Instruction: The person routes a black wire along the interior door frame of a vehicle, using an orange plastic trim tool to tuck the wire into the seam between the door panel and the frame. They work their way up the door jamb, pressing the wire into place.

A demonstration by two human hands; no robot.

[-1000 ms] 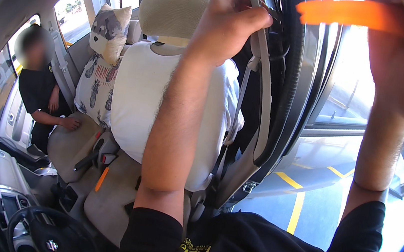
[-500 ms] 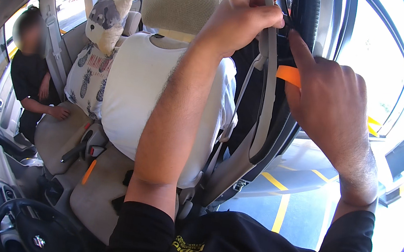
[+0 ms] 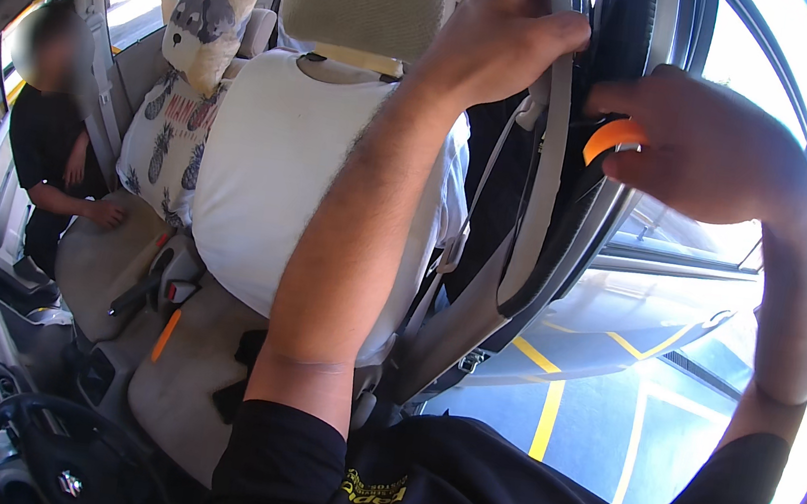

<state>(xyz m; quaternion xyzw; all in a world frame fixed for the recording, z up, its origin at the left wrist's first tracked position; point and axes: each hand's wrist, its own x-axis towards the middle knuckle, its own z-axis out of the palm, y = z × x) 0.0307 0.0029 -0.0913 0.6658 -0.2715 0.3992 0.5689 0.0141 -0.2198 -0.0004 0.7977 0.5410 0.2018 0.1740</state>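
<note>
My left hand (image 3: 505, 43) grips the upper part of a long grey pillar trim (image 3: 529, 227) beside the front seat's headrest (image 3: 369, 1), fingers curled around its edge. My right hand (image 3: 698, 152), blurred, is to its right at the door opening, closed around a curved orange plastic tool (image 3: 609, 136) beside the black rubber door seal (image 3: 591, 205). A seat belt (image 3: 461, 234) hangs just left of the trim. A white shirt (image 3: 292, 178) covers the seatback.
A co-worker in dark clothing (image 3: 48, 148) is at the far door, a hand on the seat. A dog-print cushion (image 3: 204, 26), a second orange tool (image 3: 165, 336) on the seat and the steering wheel (image 3: 32, 408) are in view. Yellow-lined floor (image 3: 544, 420) shows outside.
My right hand has come down from the top right to the pillar, then shifted rightward with the orange tool. My left hand has moved slightly right, still on the trim.
</note>
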